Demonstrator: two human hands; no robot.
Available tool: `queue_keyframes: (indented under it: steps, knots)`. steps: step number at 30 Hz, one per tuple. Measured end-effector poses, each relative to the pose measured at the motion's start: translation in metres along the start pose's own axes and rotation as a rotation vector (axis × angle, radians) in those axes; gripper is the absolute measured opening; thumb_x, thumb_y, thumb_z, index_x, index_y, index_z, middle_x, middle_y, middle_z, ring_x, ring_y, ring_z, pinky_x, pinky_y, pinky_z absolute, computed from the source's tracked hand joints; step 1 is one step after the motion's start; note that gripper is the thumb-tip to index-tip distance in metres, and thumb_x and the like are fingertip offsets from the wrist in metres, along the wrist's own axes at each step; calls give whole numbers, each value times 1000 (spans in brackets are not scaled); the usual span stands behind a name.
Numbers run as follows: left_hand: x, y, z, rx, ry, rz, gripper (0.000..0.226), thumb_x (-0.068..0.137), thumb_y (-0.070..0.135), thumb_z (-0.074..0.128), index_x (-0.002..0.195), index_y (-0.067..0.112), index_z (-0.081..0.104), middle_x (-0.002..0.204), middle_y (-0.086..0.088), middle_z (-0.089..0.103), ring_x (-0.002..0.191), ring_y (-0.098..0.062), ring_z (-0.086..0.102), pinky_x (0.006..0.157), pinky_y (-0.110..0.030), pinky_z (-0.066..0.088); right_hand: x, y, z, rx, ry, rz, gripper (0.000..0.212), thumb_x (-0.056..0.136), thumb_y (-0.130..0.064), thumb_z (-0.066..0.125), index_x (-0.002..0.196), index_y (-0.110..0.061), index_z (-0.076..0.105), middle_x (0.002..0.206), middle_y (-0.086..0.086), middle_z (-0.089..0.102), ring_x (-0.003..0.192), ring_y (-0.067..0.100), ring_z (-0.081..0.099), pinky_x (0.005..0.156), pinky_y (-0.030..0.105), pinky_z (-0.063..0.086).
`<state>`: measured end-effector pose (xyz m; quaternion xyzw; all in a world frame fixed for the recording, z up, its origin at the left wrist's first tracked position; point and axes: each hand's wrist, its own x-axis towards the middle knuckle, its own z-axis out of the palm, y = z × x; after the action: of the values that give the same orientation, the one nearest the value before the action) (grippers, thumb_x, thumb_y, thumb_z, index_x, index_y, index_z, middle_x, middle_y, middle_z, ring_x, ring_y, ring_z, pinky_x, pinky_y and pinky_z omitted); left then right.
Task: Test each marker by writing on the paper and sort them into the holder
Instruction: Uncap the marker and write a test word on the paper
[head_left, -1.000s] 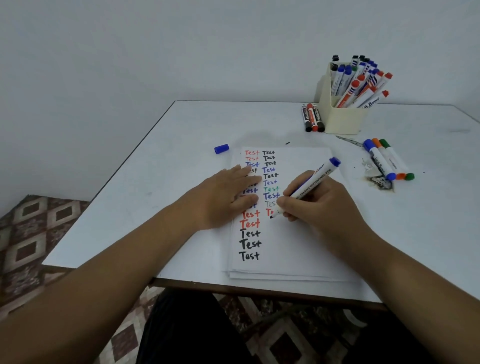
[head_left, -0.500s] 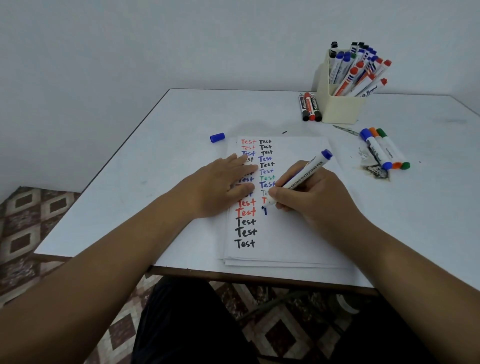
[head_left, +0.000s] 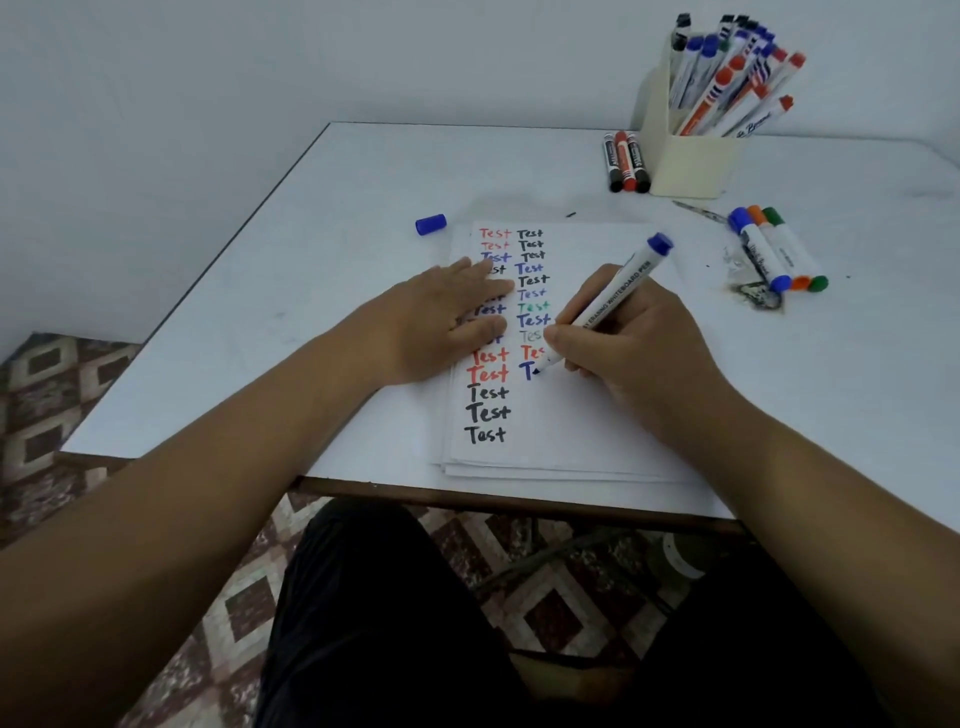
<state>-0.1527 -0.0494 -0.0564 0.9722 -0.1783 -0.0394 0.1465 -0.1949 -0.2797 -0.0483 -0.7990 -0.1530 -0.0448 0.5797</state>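
My right hand (head_left: 634, 343) grips a blue whiteboard marker (head_left: 618, 291), its tip on the paper (head_left: 571, 421) beside a fresh blue "T". My left hand (head_left: 447, 317) lies flat on the sheet's left column of "Test" words, holding it down. The marker's blue cap (head_left: 430, 224) lies on the table left of the paper. A cream holder (head_left: 685, 156) at the back right is packed with several markers.
Three markers (head_left: 626, 161), two black and one red, lie left of the holder. Blue, orange and green markers (head_left: 779, 249) lie right of the paper beside a crumpled wrapper (head_left: 753, 291). The white table's front edge (head_left: 519, 493) is near my lap.
The right hand has drawn a blue "T" under the red word in the second column. The camera tilted down a little; the left hand stayed flat on the paper.
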Motion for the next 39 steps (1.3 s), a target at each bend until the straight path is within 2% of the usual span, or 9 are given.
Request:
queue_keyframes:
  steps: [9,15,18,20,23,28,33,37,39]
  knots:
    - [1,0,1,-10,6,-6,55,101,57,39,154,41,30,165,14,15,152,-7,10,122,-35,15,1,0,-1,-42,45,9,13,83,-11,77,77,-16,66,64,-2,66,69,26,67,72,49,60]
    - [1,-2,2,-9,7,-4,56,100,58,38,154,42,30,165,13,15,152,-7,10,123,-39,16,1,-1,0,-48,47,17,12,82,-13,77,77,-17,66,65,0,66,71,30,67,72,51,59]
    - [1,-2,2,-10,9,-7,56,101,58,38,154,42,30,165,14,15,152,-6,10,123,-37,16,1,-1,-1,-65,46,21,13,82,-11,76,77,-17,66,64,-3,65,68,24,65,72,46,59]
    - [1,-2,2,-10,11,-5,56,101,57,39,154,42,30,165,15,15,152,-6,10,123,-36,16,0,-2,-1,-35,31,29,12,83,-10,76,78,-14,66,63,-2,66,63,18,65,66,38,59]
    - [2,-3,3,-8,12,1,55,101,58,38,154,43,30,165,16,15,152,-5,9,123,-35,15,-1,-3,-1,-9,60,34,10,83,-9,75,79,-11,66,62,1,65,61,14,61,61,30,52]
    - [2,-6,4,-6,15,7,55,101,58,38,154,43,29,165,16,14,152,-4,8,123,-35,15,1,-1,0,-28,100,60,9,81,-11,73,79,-11,64,68,9,65,65,20,58,65,39,52]
    - [3,-6,4,-9,14,9,55,101,58,38,153,43,30,165,16,15,152,-4,8,122,-32,14,0,-2,-1,-17,79,80,10,80,-8,73,77,-12,64,68,6,66,66,20,61,70,45,57]
    - [2,-5,3,-16,18,14,54,101,56,40,153,42,31,165,16,16,151,-3,9,118,-26,13,0,-3,0,-6,75,76,12,80,-8,73,75,-14,64,64,2,64,64,17,59,65,39,52]
    - [3,-5,2,-32,25,10,54,100,55,44,151,42,36,163,17,20,150,-3,13,117,-25,14,2,-3,0,-21,82,80,12,80,-6,72,76,-14,64,62,-2,62,62,13,57,61,31,50]
